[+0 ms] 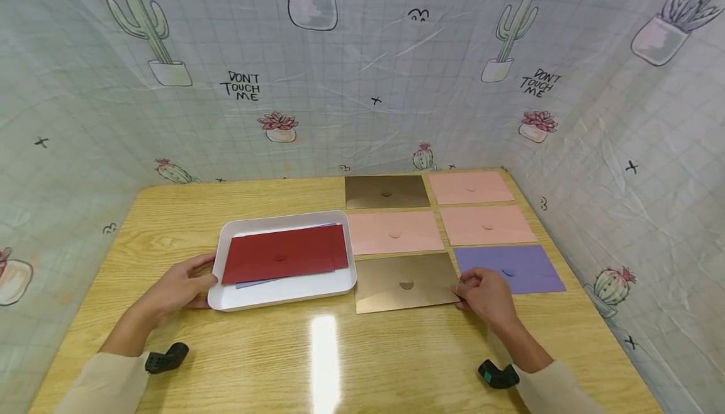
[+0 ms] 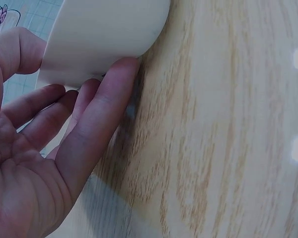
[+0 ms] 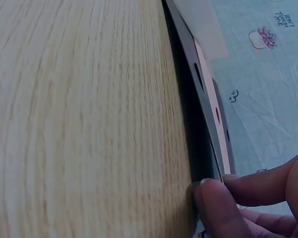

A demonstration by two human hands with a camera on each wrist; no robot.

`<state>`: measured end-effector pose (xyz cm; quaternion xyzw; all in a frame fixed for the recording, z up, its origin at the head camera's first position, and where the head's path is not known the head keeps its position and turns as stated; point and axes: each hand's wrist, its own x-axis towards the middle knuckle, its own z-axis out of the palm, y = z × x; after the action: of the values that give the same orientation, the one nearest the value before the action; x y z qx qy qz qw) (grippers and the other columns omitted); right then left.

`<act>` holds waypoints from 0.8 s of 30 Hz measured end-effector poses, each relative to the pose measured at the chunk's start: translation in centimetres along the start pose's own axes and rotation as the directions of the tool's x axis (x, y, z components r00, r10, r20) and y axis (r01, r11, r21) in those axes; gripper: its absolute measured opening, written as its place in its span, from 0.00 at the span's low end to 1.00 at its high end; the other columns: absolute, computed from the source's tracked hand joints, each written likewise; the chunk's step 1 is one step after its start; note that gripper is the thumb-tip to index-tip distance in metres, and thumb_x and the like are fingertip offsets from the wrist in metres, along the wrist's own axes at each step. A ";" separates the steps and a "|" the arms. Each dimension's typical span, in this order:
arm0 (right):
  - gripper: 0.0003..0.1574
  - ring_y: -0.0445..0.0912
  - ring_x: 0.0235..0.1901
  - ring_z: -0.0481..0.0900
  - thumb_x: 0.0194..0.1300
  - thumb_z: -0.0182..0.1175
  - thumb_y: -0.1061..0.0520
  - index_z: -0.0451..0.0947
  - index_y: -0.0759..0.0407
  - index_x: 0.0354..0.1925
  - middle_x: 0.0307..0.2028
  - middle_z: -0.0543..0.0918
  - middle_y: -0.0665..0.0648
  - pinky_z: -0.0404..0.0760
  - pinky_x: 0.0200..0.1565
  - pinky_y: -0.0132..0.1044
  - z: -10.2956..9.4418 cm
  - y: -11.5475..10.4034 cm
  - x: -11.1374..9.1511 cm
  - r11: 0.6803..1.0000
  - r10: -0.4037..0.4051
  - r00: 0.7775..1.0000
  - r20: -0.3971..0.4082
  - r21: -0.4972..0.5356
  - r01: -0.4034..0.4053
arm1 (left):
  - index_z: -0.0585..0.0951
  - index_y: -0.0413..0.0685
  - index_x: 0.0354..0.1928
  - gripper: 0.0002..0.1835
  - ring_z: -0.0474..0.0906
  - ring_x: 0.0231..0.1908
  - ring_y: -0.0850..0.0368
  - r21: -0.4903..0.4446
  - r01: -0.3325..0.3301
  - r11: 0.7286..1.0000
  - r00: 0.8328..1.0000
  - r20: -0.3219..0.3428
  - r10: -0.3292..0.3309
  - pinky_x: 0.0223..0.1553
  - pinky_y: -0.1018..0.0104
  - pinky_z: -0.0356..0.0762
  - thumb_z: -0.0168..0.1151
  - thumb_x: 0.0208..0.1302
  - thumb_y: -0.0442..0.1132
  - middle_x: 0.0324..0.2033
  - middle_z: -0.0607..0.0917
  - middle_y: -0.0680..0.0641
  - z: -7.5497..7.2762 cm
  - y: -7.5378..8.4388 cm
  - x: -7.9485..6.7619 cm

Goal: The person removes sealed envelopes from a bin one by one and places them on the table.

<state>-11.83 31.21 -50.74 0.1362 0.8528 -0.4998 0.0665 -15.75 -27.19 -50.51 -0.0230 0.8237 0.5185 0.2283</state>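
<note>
A white tray (image 1: pixel 317 291) lies on the table with red envelopes (image 1: pixel 283 253) stacked inside, bluish-purple edges showing beneath them. My left hand (image 1: pixel 184 282) grips the tray's left end; in the left wrist view its thumb touches the wall and the fingers (image 2: pixel 99 114) reach to the underside. To the right of the tray is a gold envelope (image 1: pixel 385 282) with a half-round notch. Its lower right corner is pinched between thumb and fingers of my right hand (image 1: pixel 486 294). In the right wrist view this envelope's edge (image 3: pixel 206 106) is raised slightly off the wood.
Behind the gold envelope lie a pink envelope (image 1: pixel 385 231) and a darker gold-brown one (image 1: pixel 370 192). On the right are two more pink envelopes (image 1: pixel 472 186) and a purple envelope (image 1: pixel 527 266). A patterned cloth (image 1: pixel 351 99) hangs along the wooden table's back (image 1: pixel 255 351) and right side.
</note>
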 end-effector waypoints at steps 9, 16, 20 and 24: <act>0.14 0.43 0.21 0.77 0.66 0.72 0.53 0.87 0.63 0.40 0.25 0.86 0.55 0.74 0.24 0.37 -0.3 -0.2 0.2 0.878 -0.196 0.980 -0.043 -0.453 0.156 | 0.45 0.34 0.82 0.42 0.85 0.51 0.49 -0.010 -0.007 1.000 1.000 0.004 0.007 0.44 0.57 0.91 0.54 0.77 0.37 0.79 0.53 0.24 0.1 0.3 -0.1; 0.14 0.43 0.22 0.77 0.66 0.71 0.52 0.88 0.62 0.41 0.27 0.88 0.56 0.73 0.23 0.37 -0.3 -0.2 0.0 0.849 -0.254 0.965 -0.067 -0.493 0.190 | 0.45 0.33 0.82 0.42 0.84 0.51 0.47 0.016 -0.004 1.000 1.000 0.001 0.004 0.44 0.58 0.91 0.54 0.77 0.37 0.79 0.53 0.24 0.2 0.4 0.0; 0.15 0.43 0.21 0.77 0.67 0.70 0.53 0.88 0.62 0.46 0.29 0.88 0.57 0.74 0.23 0.37 -0.4 -0.5 0.1 0.859 -0.267 0.962 -0.057 -0.467 0.211 | 0.45 0.32 0.82 0.42 0.85 0.49 0.48 0.029 -0.013 1.000 1.000 -0.002 0.013 0.42 0.58 0.91 0.54 0.77 0.37 0.78 0.54 0.23 0.2 0.4 -0.1; 0.16 0.43 0.20 0.76 0.69 0.69 0.52 0.88 0.62 0.49 0.29 0.88 0.56 0.73 0.22 0.37 -0.5 -0.9 0.1 0.860 -0.283 0.958 -0.040 -0.452 0.235 | 0.46 0.31 0.82 0.41 0.85 0.47 0.49 0.023 -0.024 0.999 1.000 -0.008 0.024 0.41 0.58 0.91 0.54 0.76 0.36 0.78 0.55 0.23 0.1 0.2 -0.1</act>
<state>-12.22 31.26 -49.80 0.0278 0.9568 -0.2890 -0.0172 -15.67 -26.99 -50.30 -0.0124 0.8308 0.5116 0.2189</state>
